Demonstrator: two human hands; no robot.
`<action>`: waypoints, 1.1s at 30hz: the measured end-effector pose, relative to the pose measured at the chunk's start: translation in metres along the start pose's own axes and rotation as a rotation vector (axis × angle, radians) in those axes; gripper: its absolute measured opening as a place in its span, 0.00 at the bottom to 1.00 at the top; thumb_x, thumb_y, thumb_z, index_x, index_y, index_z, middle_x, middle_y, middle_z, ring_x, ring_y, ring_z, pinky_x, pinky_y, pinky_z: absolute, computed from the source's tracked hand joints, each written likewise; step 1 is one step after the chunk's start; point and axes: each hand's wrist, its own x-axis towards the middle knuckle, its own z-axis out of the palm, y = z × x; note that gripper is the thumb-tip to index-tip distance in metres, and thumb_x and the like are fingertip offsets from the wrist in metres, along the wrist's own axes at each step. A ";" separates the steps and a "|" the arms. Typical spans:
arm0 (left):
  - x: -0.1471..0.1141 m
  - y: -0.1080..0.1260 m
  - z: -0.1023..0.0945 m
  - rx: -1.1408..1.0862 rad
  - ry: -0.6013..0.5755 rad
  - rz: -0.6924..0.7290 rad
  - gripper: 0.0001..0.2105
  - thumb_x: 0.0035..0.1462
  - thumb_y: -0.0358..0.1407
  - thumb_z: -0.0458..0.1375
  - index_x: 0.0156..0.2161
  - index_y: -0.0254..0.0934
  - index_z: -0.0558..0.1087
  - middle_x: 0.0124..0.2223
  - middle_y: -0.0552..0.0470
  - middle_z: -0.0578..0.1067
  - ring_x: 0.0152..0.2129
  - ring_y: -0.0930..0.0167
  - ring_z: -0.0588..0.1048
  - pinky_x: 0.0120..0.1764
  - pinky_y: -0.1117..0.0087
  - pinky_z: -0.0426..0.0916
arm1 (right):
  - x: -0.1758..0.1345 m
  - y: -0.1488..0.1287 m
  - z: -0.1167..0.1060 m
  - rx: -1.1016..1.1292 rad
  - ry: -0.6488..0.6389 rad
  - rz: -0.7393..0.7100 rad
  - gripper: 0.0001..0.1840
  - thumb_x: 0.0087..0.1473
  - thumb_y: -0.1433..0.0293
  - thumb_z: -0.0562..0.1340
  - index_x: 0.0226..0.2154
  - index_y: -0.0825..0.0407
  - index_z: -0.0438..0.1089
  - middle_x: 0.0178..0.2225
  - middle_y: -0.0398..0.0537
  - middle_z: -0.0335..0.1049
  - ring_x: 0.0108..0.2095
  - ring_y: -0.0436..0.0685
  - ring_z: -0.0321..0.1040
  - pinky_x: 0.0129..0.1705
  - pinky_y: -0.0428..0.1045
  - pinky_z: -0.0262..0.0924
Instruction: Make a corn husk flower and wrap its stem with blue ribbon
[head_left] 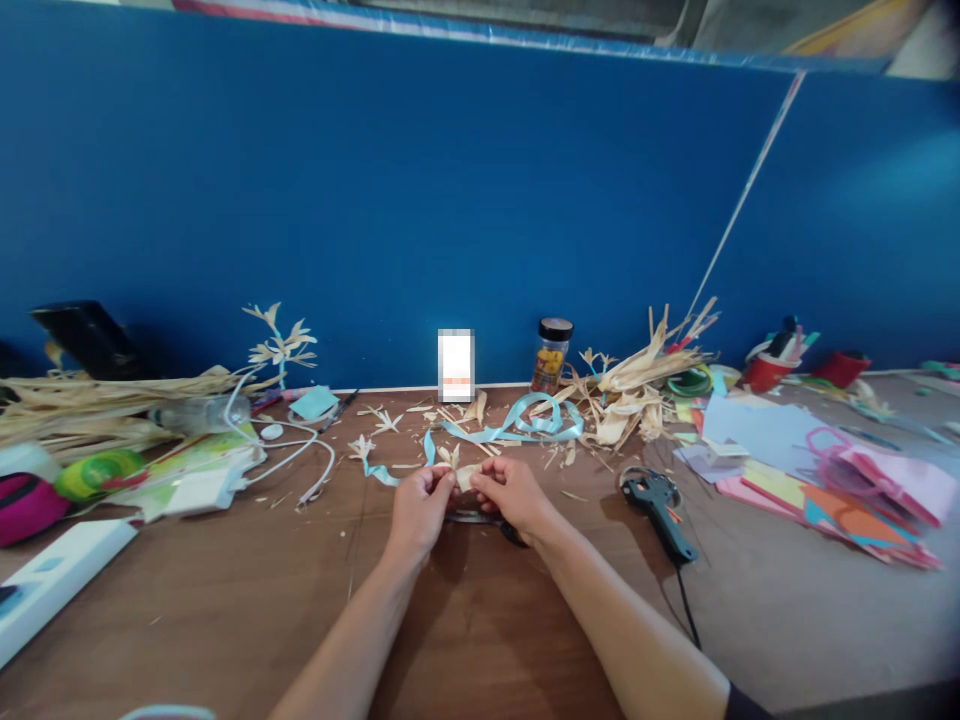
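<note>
Above the brown table, my left hand (420, 505) is closed in a pinch at the base of a small dried husk flower (449, 456). My right hand (519, 495) pinches a pale strip of dried husk (469, 478), which meets the flower between my fingertips. Beneath my hands lie scissors (514, 534), partly hidden by my right hand. Just beyond is a loosely looped light blue ribbon (517, 432). Another small husk flower (363, 448), with blue ribbon at its stem, rests left of my left hand.
A glue gun (661, 515) with a black cord lies at right, near coloured papers (772, 440). Dried husks (630, 400) and a lidded jar (551, 358) stand by the blue partition (450, 180). At left are a white power strip (60, 585), a charger (206, 488) and more husks (112, 395).
</note>
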 end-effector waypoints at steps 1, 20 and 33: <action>0.000 -0.001 0.000 -0.025 0.004 -0.016 0.10 0.41 0.38 0.59 0.26 0.32 0.69 0.20 0.56 0.69 0.18 0.75 0.67 0.23 0.77 0.61 | 0.000 0.000 0.000 -0.009 -0.002 -0.003 0.11 0.38 0.65 0.62 0.24 0.55 0.61 0.17 0.38 0.62 0.17 0.44 0.58 0.20 0.41 0.56; -0.001 0.000 0.002 -0.101 0.054 -0.106 0.09 0.38 0.36 0.60 0.26 0.32 0.69 0.20 0.55 0.71 0.19 0.74 0.69 0.26 0.72 0.66 | 0.002 0.007 0.000 -0.130 0.016 -0.069 0.08 0.41 0.67 0.60 0.27 0.53 0.63 0.19 0.40 0.63 0.18 0.47 0.61 0.20 0.43 0.59; 0.002 -0.011 0.000 0.084 -0.005 0.074 0.10 0.40 0.37 0.59 0.29 0.33 0.73 0.24 0.51 0.75 0.21 0.71 0.71 0.27 0.74 0.63 | 0.003 0.010 -0.002 -0.278 -0.001 -0.169 0.10 0.40 0.64 0.61 0.23 0.54 0.64 0.18 0.40 0.62 0.20 0.47 0.57 0.21 0.43 0.51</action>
